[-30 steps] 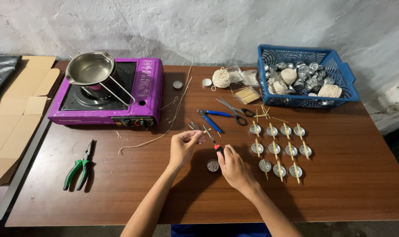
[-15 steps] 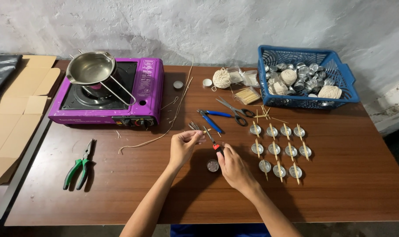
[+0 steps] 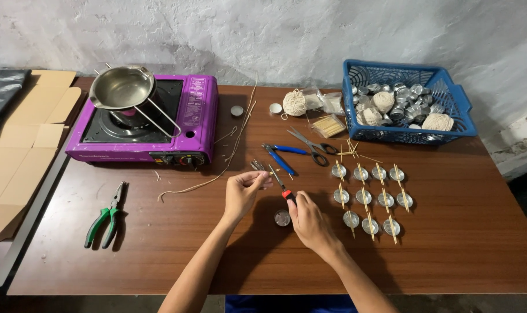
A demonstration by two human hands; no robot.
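Note:
My left hand (image 3: 244,191) is held over the wooden table (image 3: 159,255) with fingertips pinched on a thin wick piece near a small pile of metal wick tabs (image 3: 256,165). My right hand (image 3: 307,221) grips a small tool with a red handle and thin metal tip (image 3: 281,186), the tip pointing up toward my left fingers. A small round metal cup (image 3: 282,218) sits on the table between the two hands.
Several metal cups with sticks across them (image 3: 368,194) stand to the right. Blue pliers (image 3: 278,157) and scissors (image 3: 311,146) lie behind. A purple stove (image 3: 188,124) holds a steel pot (image 3: 122,87). Blue basket (image 3: 449,95) back right, green pliers (image 3: 106,215) left.

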